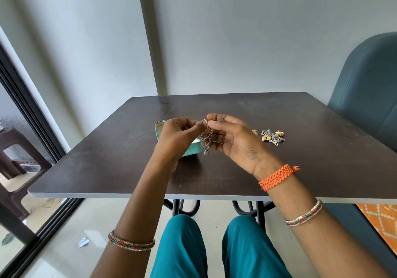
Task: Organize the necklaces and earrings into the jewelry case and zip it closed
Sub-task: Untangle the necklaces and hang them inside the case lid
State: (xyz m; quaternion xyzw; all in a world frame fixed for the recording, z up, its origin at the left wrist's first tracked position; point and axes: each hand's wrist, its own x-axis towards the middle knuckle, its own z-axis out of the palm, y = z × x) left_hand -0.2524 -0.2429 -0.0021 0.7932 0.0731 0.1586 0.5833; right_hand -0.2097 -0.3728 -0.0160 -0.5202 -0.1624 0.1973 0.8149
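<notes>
Above table (129,149), both hands (209,137) pinch necklace (206,142).

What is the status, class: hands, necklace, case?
Left hand and right hand pinch necklace. Teal case open behind. Earrings loose, right.

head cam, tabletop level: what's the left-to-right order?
Teal jewelry case → left hand → thin silver chain necklace with pendant, pinched by both hands → right hand → pile of gold and silver earrings on the dark table.
</notes>
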